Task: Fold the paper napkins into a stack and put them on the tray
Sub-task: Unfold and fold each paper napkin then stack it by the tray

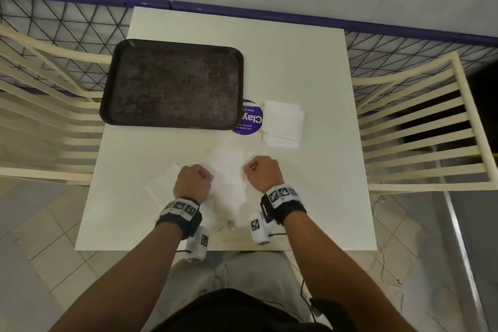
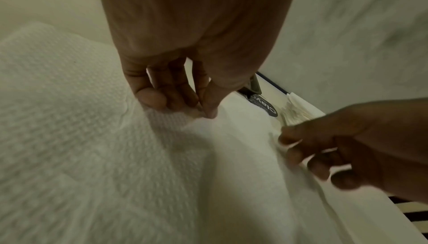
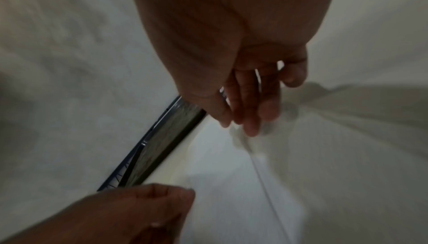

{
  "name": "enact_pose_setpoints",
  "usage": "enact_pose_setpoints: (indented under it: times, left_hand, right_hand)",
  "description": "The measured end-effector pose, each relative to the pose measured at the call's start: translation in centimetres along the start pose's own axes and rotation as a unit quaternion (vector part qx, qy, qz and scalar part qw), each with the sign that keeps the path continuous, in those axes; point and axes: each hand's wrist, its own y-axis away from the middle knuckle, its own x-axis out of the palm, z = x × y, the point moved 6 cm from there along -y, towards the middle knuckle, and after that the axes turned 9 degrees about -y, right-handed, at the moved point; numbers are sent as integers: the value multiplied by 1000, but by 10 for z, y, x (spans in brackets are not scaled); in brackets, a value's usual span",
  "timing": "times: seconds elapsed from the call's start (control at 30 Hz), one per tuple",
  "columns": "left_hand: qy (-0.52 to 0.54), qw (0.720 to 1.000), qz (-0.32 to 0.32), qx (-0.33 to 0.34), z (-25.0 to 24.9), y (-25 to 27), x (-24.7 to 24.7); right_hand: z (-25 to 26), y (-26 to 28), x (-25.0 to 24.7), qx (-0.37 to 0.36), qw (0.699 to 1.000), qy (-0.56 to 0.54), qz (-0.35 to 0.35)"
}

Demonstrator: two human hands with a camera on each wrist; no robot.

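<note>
A white paper napkin [image 1: 227,180] is lifted between my hands over the near middle of the white table [image 1: 310,67], sagging toward the table's front edge. My left hand [image 1: 195,178] pinches the napkin's left side, thumb against fingers [image 2: 208,108]. My right hand [image 1: 262,170] pinches its right edge with curled fingers [image 3: 250,129]. Another napkin [image 1: 161,183] lies flat under my left hand. A stack of folded napkins [image 1: 283,124] sits on the table right of the dark tray [image 1: 172,43], which holds nothing.
A purple round sticker [image 1: 252,118] lies between the tray and the folded stack. Cream slatted chairs [image 1: 420,127] stand at both sides of the table. A black wire mesh fence [image 1: 67,24] with a purple rail runs behind it.
</note>
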Motion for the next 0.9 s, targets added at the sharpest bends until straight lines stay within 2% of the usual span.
enact_pose_setpoints:
  times: [0.1,0.4,0.5,0.63,0.77,0.9]
  left_hand:
    - [2,1000,-11,18,-2,5,-2]
    - [141,989,-6,43,0,20,-13]
    - [191,981,24,23,4,22,-13]
    - [211,974,78,3,12,19,-8]
    - [226,971,76,22,12,23,-10]
    - [281,955,92,19,12,24,-10]
  right_hand:
    - [-15,13,25,70,996,3,47]
    - [-9,19,27,53,997,-56,21]
    - [-5,21,26,40,986,-162,13]
    - [-2,29,23,43,941,-336,8]
    - [2,34,23,43,937,-344,40]
    - [2,33,22,18,952,-303,28]
